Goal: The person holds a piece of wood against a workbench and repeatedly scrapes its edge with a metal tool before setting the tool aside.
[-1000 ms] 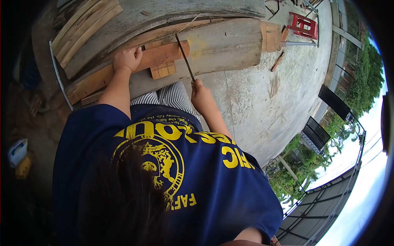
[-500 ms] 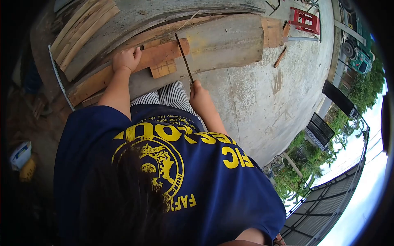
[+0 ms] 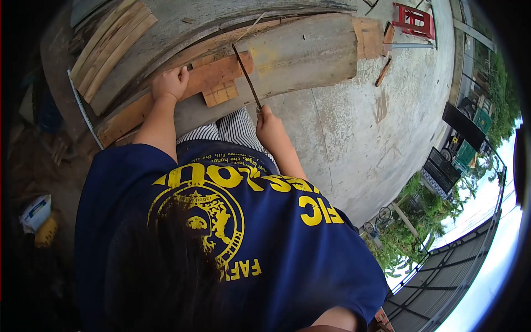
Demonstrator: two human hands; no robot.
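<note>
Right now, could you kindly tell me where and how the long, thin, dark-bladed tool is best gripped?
I'd probably take the dark-bladed tool by its near end, from the wearer's side, closing around it as the right hand does: its thin length slants away from there, across the reddish-brown wooden board.

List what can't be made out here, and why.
Head view: blade, any teeth too small to see.
Head view: its held end, covered by the right grip.
Head view: left palm on the plank, hidden by the left grip.
Head view: shirt emblem, partly behind hair.
</note>
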